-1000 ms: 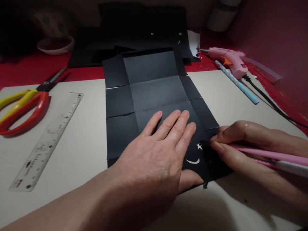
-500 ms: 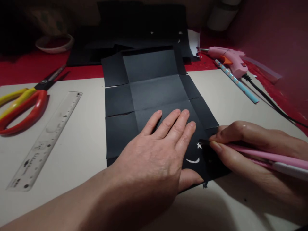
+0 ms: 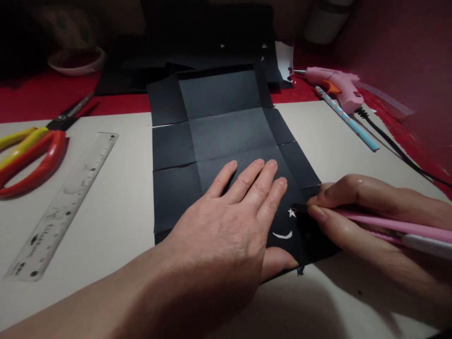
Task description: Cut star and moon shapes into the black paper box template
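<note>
A sheet of black card (image 3: 229,132), creased into panels with slit side flaps, lies on a white board. My left hand (image 3: 236,221) rests flat on its lower part, fingers stretched out and thumb near the bottom edge. In my right hand (image 3: 356,212) is a pink craft knife (image 3: 384,223), gripped like a pen. Its dark blade touches the card at a small star-shaped cutout (image 3: 291,213). Below the star is a thin crescent cutout (image 3: 283,235); white shows through both shapes.
Scissors (image 3: 52,150) with red and yellow handles and a clear ruler (image 3: 67,202) lie left. At right are a pink glue gun (image 3: 339,84) with a black cord and a blue dotted stick (image 3: 348,117). More black card (image 3: 208,33) and a roll of tape (image 3: 77,63) sit behind.
The view has shifted slightly. Both hands, the craft knife and the card keep nearly the same places, with the blade still at the star.
</note>
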Demonstrator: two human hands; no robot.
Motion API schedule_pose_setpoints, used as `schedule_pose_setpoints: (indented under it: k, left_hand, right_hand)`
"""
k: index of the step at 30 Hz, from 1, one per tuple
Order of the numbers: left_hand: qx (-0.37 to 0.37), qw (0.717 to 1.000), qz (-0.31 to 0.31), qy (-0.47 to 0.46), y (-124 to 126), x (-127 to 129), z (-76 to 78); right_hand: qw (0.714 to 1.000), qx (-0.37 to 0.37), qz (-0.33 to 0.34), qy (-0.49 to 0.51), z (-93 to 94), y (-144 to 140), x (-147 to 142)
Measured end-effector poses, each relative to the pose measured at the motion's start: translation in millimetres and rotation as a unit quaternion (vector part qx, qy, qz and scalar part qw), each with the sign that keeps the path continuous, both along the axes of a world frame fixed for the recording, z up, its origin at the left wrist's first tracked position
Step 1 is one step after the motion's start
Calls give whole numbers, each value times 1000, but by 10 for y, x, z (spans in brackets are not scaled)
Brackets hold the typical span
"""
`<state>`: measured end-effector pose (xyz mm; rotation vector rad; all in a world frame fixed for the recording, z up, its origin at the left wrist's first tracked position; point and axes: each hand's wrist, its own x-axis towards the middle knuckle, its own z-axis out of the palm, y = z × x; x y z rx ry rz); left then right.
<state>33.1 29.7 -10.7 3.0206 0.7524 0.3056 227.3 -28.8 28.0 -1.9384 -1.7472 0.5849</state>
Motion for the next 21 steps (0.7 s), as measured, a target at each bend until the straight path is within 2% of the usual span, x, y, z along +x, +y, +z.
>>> schedule_pose_setpoints:
  k: [13,18,21]
  left_hand:
    - [3,1000,2,-4,-1,1,-8]
    - [3,1000,-5,-7,-2,-11,-14]
    - [3,1000,-2,-4,-3,-10,-14]
  right_hand:
    - [999,11,34,-11,-22,5,29]
    - [1000,7,-12,5,-17,1,15]
    - [1000,1,-17,0,-9,-9,-22]
